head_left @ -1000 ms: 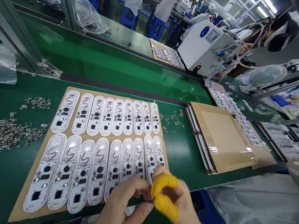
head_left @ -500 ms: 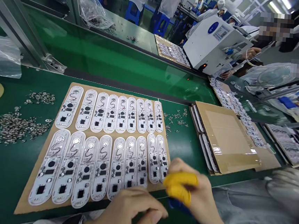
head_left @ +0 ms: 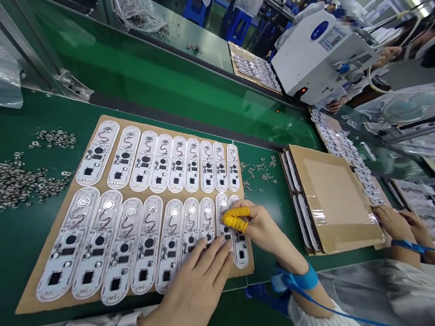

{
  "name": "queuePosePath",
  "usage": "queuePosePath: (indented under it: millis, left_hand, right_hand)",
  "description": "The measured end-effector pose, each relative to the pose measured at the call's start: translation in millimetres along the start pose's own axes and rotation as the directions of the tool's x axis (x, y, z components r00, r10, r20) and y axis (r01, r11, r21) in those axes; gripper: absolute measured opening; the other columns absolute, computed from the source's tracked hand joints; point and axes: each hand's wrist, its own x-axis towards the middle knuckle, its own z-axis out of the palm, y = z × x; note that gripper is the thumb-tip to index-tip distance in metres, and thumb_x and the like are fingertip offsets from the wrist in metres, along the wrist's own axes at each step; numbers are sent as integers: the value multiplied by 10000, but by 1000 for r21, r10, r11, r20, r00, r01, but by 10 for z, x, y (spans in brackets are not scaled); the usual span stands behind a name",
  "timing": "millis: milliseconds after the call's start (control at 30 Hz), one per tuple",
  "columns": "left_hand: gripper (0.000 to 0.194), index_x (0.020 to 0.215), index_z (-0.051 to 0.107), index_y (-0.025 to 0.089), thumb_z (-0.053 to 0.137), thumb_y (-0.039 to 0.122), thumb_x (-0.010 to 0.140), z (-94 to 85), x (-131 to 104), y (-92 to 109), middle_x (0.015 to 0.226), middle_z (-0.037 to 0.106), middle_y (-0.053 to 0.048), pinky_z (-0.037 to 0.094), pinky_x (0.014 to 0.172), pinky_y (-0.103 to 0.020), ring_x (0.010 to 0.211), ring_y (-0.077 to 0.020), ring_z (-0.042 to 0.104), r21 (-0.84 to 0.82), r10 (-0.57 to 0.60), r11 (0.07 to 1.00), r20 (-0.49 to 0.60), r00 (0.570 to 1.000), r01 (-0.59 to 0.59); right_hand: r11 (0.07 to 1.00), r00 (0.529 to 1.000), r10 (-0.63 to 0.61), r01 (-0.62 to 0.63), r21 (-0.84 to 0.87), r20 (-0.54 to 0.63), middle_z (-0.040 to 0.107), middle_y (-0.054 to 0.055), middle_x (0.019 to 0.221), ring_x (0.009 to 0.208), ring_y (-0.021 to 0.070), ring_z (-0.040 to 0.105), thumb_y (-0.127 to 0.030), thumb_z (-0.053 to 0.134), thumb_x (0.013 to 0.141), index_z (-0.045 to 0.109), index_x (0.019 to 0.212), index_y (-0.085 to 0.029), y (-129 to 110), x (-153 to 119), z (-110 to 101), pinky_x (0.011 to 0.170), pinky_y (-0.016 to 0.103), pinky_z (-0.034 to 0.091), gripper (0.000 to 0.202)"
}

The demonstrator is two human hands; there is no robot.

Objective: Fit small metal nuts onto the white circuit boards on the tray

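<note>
My left hand [head_left: 197, 283] lies fingers outstretched over the lower ends of the front-row circuit boards, hiding part of them. At the right end of that row, my right hand [head_left: 248, 224], with yellow finger cots, pinches over a white oval circuit board [head_left: 240, 255]. Whatever sits between those fingertips is hidden. Two rows of such boards lie on a cardboard sheet [head_left: 123, 193], each with a black square chip; many show a round silver disc and thin wires. A blue wrist strap [head_left: 302, 278] circles my right wrist.
Small metal parts [head_left: 13, 183] are heaped at left, and tiny ones [head_left: 264, 169] are scattered beyond the sheet. Cardboard-covered stacked boards [head_left: 332, 193] stand at right, where a co-worker's hands [head_left: 398, 224] rest. A green barrier [head_left: 170, 98] runs behind; a white machine [head_left: 322, 55] stands beyond.
My right hand has moved left onto the boards at the row's right end. My left hand has straightened its fingers and come forward over the boards. A co-worker's hands now show at right.
</note>
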Motion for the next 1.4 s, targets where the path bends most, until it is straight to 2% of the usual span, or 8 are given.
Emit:
queuePosePath:
  millis: [367,633,833,933,1033,1133,1233,1400]
  left_hand:
    - [528,1134,635,241,150,227,928,5,25,20,1263,566,56,239,1096,-384,1221,-126,450,-15,-19,1000,-45,999,18]
    - [452,1153,621,221,238,236,915,27,2,9,1272,559,42,235,1078,-385,1230,-133,424,-10,-3,1000,-24,1000,3]
    - [372,1100,649,237,348,310,894,56,13,-10,1226,577,36,255,1043,-367,1200,-144,425,46,41,998,-102,994,-37]
    - [361,1098,648,239,403,368,866,74,5,-24,1237,560,17,265,1032,-364,1205,-160,420,77,85,994,-116,990,-77]
    - [371,1136,619,260,453,416,844,117,-16,-40,1270,535,21,276,1029,-366,1220,-174,413,120,123,987,-107,987,-110]
    - [349,1114,624,276,485,432,834,187,-41,-47,1257,546,38,292,1013,-366,1206,-169,424,124,127,986,-132,983,-111]
    - [350,1113,621,278,500,435,826,259,-70,-46,1254,548,52,311,998,-359,1195,-161,435,133,120,986,-161,980,-99]
    - [346,1139,600,287,446,407,853,335,-107,-30,1252,553,71,334,999,-348,1205,-150,440,141,101,987,-179,979,-76]
  right_hand:
    - [1000,1000,13,-13,21,-4,645,57,820,776,161,612,-243,629,770,717,781,-171,-20,29,21,700,301,511,114]
    - [999,996,-17,14,-31,-88,622,62,791,738,158,573,-433,616,796,728,780,-180,24,5,121,646,295,479,278]
    - [986,983,-32,0,-169,-183,613,31,717,648,136,543,-466,605,806,723,770,-206,-49,-38,154,561,250,442,288]
    - [967,928,-35,-63,-248,-371,637,58,910,727,148,564,-401,574,835,687,936,-194,47,12,32,645,275,477,256]
    - [923,781,-15,-229,-309,-624,532,169,1193,927,227,549,-340,542,839,556,1191,-111,312,133,-216,796,387,472,420]
    - [879,688,26,-361,-312,-725,547,179,1155,921,232,558,-332,581,821,559,1157,-85,605,292,-509,820,421,466,418]
    - [853,678,73,-423,-306,-732,615,84,989,836,166,583,-335,604,835,602,1024,-109,782,425,-726,786,363,488,294]
    - [845,774,150,-423,-327,-615,634,16,789,704,109,595,-340,605,855,629,872,-120,837,440,-843,719,298,515,222]
